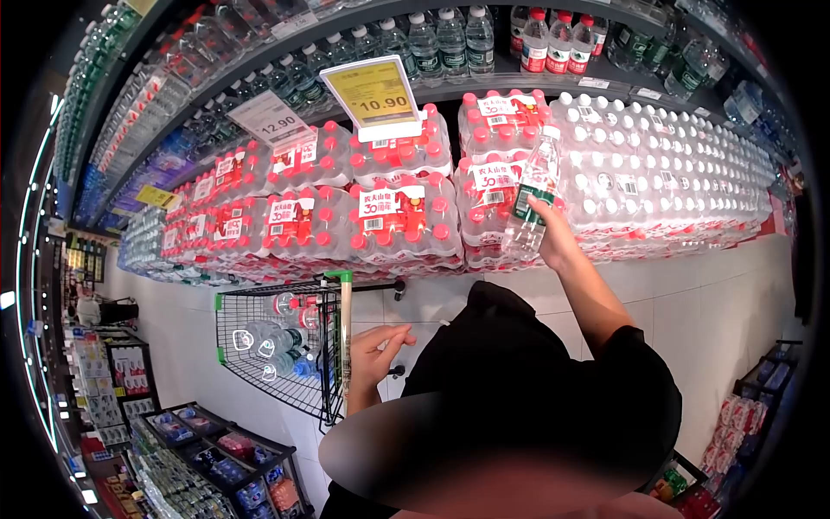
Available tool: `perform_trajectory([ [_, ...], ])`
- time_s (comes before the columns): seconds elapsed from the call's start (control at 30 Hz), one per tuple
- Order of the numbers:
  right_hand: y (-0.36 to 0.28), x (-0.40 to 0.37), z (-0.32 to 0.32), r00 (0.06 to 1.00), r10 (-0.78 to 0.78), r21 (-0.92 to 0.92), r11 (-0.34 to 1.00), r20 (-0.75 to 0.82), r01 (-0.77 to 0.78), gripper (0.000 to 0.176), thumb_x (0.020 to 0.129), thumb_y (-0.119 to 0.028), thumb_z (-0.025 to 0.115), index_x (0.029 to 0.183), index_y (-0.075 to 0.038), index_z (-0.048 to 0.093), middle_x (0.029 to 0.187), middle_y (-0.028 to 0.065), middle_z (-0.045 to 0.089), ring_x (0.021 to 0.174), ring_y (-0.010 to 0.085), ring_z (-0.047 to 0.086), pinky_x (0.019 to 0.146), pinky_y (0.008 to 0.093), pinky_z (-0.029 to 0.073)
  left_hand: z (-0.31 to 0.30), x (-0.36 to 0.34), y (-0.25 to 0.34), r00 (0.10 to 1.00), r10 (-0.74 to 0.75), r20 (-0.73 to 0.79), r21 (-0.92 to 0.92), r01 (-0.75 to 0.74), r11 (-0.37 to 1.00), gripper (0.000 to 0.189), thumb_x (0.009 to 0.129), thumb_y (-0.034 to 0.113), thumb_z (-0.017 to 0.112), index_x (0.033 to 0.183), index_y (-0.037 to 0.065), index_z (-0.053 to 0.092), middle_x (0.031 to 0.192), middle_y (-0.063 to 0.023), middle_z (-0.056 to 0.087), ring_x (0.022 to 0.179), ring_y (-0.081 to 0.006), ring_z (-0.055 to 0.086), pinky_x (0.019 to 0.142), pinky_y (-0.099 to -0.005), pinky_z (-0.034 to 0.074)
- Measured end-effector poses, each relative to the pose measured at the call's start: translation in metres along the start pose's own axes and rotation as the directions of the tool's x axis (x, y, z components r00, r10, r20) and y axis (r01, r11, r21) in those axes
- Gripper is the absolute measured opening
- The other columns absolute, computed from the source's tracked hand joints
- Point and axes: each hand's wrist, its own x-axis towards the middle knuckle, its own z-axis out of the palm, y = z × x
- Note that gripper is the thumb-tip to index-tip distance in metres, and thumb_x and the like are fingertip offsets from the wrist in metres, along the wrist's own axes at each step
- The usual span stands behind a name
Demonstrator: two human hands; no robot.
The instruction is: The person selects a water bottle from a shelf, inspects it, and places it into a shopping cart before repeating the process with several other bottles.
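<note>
My right hand [550, 227] is wrapped round the lower part of a clear water bottle [540, 164] with a white cap and a green label. It holds the bottle tilted in front of the stacked packs. My left hand [378, 350] is beside the handle [346, 320] of a shopping cart, its fingers loosely stretched and nothing visible in them. Inside the black wire cart [259, 376] lie several plastic bottles [275, 337], some with red or blue labels. Red-capped water multipacks [380, 221] stand just beyond the cart.
White-capped bottle packs [666, 182] extend to the right. A yellow price sign [372, 93] reading 10.90 and a white sign [272, 119] reading 12.90 stand over the packs. Bottles line the shelf [562, 76] behind. A display rack [220, 458] stands at lower left on the tiled floor [173, 346].
</note>
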Motion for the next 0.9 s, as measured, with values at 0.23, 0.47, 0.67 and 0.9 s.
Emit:
perform_trajectory([
  [0.23, -0.051, 0.074, -0.016, 0.894, -0.447, -0.363, 0.839, -0.033, 0.406, 0.042, 0.074, -0.011, 0.078, 0.109, -0.002, 0.056, 0.098, 0.0066, 0.064, 0.085, 0.0149, 0.063, 0.077, 0.0294, 0.05, 0.007, -0.017, -0.026, 0.992, 0.083, -0.096, -0.111, -0.094, 0.989, 0.013, 0.07, -0.002, 0.078, 0.078, -0.002, 0.068, 0.069, -0.0092, 0.067, 0.058, -0.016, 0.061, 0.054, -0.0247, 0.046],
  [0.47, -0.129, 0.189, 0.003, 0.59, -0.791, -0.594, 0.398, 0.163, 0.699, 0.059, 0.066, -0.009, 0.083, 0.115, 0.001, 0.053, 0.106, 0.0088, 0.063, 0.098, 0.0167, 0.06, 0.088, 0.0309, 0.046, 0.05, 0.029, -0.018, 0.957, -0.101, -0.274, 0.018, 0.11, 0.994, 0.008, 0.082, -0.003, 0.064, 0.088, -0.001, 0.069, 0.08, -0.0106, 0.07, 0.074, -0.0182, 0.065, 0.069, -0.0266, 0.05],
  [0.67, -0.156, 0.282, 0.017, 0.48, -0.862, -0.714, 0.232, 0.165, 0.66, 0.064, 0.067, -0.01, 0.084, 0.122, 0.001, 0.052, 0.11, 0.0125, 0.063, 0.101, 0.0198, 0.062, 0.089, 0.0322, 0.047, 0.093, 0.06, -0.014, 0.941, -0.221, -0.257, 0.014, 0.232, 0.973, 0.017, 0.091, 0.0, 0.054, 0.1, 0.0, 0.069, 0.09, -0.0107, 0.071, 0.081, -0.0188, 0.066, 0.074, -0.0276, 0.051],
  [0.9, -0.144, 0.364, 0.016, 0.465, -0.878, -0.775, 0.218, 0.109, 0.593, 0.066, 0.065, -0.017, 0.086, 0.118, 0.002, 0.052, 0.11, 0.0208, 0.063, 0.101, 0.0333, 0.063, 0.087, 0.039, 0.048, 0.109, 0.069, -0.004, 0.901, -0.304, -0.308, 0.05, 0.334, 0.941, 0.013, 0.089, 0.001, 0.061, 0.098, -0.001, 0.07, 0.082, -0.01, 0.071, 0.071, -0.0162, 0.066, 0.069, -0.0255, 0.051],
])
